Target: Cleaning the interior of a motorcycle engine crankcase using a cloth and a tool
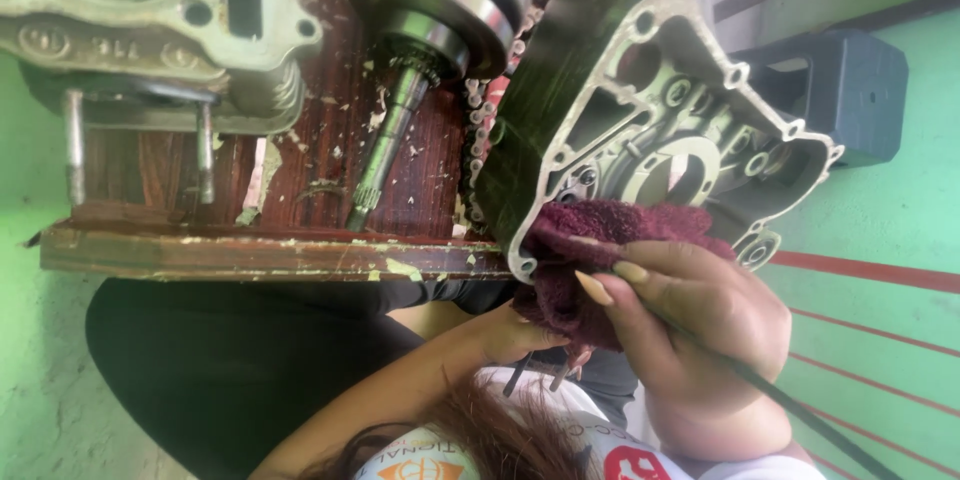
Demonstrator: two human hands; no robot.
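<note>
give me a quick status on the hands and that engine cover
Right hand pressing maroon rag on engine cover edge. Left hand under rag, grip hidden. Cover leans at wooden bench edge; chain beside it.

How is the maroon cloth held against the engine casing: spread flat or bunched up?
Bunched up. The maroon cloth sits wadded in thick folds under the right hand, pressed on the engine casing rim.

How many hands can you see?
2. One hand presses a dark red cloth against the silver engine cover at the wooden table's edge. The other hand is below the cloth, mostly hidden by it.
</note>
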